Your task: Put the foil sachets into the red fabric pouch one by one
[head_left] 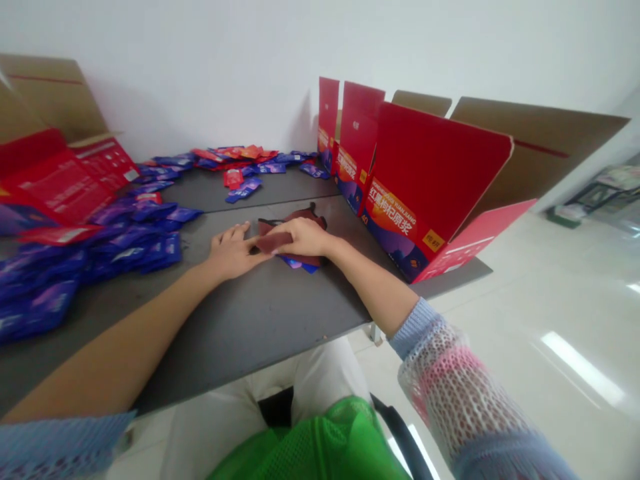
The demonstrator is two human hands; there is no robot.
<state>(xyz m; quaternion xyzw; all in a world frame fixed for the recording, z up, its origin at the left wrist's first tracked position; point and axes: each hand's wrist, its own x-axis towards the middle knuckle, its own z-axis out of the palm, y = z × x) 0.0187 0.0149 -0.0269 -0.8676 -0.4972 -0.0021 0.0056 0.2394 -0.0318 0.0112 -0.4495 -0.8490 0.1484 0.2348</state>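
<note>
A flat, dark reddish-brown item [316, 219] with black edging lies on the grey table in front of me; its kind cannot be made out. My right hand [304, 237] is closed over it, thumb and fingers pinching a folded part. Flat on the tabletop, my left hand [233, 255] has its fingers spread, with the thumb side touching the item's left edge. A blue packet [303, 265] peeks out from beneath the brown item, mostly covered.
Blue sachets [135, 230] are heaped at left. More blue and red sachets [240, 157] line the back by the wall. An open red carton [400, 193] stands at right with others behind it. Another open carton [55, 173] is at far left. The table edge [280, 360] is near my lap.
</note>
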